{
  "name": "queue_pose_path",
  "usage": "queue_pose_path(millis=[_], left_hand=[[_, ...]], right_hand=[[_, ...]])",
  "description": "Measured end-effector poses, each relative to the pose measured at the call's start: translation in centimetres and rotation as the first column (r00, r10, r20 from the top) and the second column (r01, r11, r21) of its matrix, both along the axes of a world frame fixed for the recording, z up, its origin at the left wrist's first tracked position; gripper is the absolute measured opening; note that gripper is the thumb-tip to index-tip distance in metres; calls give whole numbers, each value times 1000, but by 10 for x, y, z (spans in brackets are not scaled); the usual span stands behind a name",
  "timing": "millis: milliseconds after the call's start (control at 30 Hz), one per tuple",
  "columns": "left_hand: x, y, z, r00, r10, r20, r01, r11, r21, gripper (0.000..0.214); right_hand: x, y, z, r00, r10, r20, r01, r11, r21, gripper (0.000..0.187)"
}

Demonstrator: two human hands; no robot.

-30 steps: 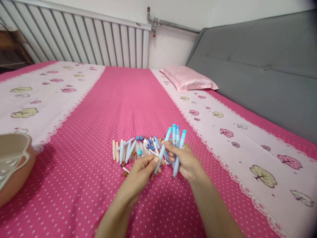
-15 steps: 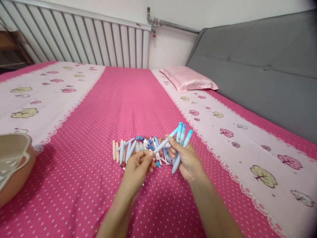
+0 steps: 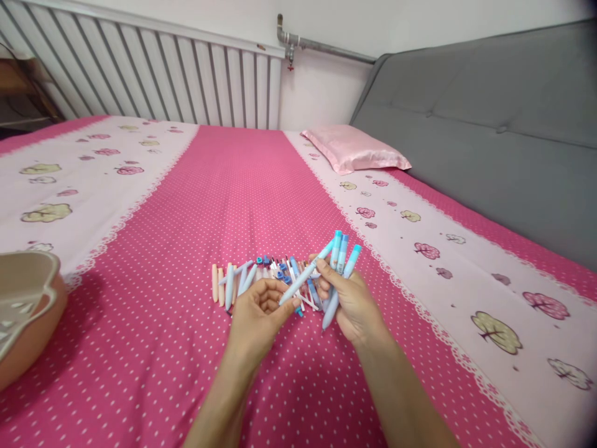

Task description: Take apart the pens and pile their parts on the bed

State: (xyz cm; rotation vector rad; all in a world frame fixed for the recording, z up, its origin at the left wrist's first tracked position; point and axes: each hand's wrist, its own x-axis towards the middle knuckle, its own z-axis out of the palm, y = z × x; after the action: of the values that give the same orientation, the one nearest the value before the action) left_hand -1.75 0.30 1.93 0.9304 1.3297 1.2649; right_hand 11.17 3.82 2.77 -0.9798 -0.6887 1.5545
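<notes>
My right hand (image 3: 357,305) is closed around several pale blue pens (image 3: 342,252) with turquoise and blue ends, fanned upward. One light blue pen (image 3: 303,280) slants down to the left from its thumb and fingers. At that pen's lower end, my left hand (image 3: 263,308) has curled fingers and thumb on either side of the barrel, in what looks like a loose grip. Behind both hands lies a pile of pen parts: pale blue barrels (image 3: 229,287), peach barrels (image 3: 215,283), thin white refills (image 3: 290,267) and small blue caps (image 3: 260,261). My hands hide part of the pile.
The pile rests on a pink dotted bedspread (image 3: 224,186). A peach-coloured basin (image 3: 51,317) with small white pieces inside stands at the left edge. Farther back are a pink pillow (image 3: 354,149), a grey headboard (image 3: 489,106) and a white radiator (image 3: 186,74).
My left hand's fingers have loosened and shifted at the slanted pen's lower end, baring more of its tip. The pens in my right hand have moved very slightly left.
</notes>
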Motion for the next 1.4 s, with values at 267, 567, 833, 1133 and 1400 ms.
queue_pose_path(millis=[267,567,833,1133,1400], left_hand=[[-2,-2,-4,998,-57,-13,57,998,-4,36],[-4,0,-7,992,-115,-47,114,993,-23,41],[1,0,-4,995,-91,-46,91,996,-14,39],[-4,-1,-5,991,-59,-118,60,998,3,45],[-18,-1,-5,950,68,-305,-73,997,-6,46]], right_hand=[[2,1,-2,999,-38,31,38,999,0,36],[-1,-1,3,1000,21,5,-21,1000,2,34],[1,4,-3,995,-93,-20,94,996,7,34],[7,4,1,988,-101,-118,100,995,-13,29],[30,13,1,988,-120,95,121,993,2,33]])
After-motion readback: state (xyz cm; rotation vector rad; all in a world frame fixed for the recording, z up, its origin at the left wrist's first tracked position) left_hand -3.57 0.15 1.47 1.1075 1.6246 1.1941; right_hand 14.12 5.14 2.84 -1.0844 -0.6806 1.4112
